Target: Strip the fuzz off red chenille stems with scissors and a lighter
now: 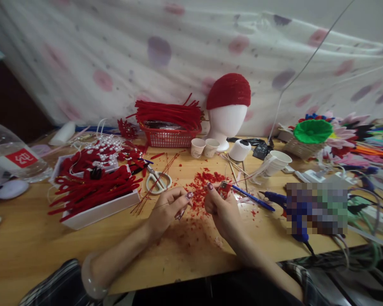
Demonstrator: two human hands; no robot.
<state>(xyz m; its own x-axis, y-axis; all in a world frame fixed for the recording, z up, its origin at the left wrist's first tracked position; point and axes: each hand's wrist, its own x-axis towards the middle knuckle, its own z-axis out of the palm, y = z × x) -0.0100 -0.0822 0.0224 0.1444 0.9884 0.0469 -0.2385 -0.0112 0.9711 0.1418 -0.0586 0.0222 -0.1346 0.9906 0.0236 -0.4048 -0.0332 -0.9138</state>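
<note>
Right hand (pixel 224 209) pinches thin red wire-like stem (pixel 243 179), long axis pointing far right; left hand (pixel 166 208) curled, hold indeterminable.

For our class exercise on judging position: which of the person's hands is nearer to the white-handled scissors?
The left. The left hand is just on the near side of the scissors, slightly rightward; the right hand is farther right, past some scattered red scraps.

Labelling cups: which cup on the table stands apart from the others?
The rightmost cup, right of the white spool; the left cup and middle cup stand side by side near the mannequin head.
</note>
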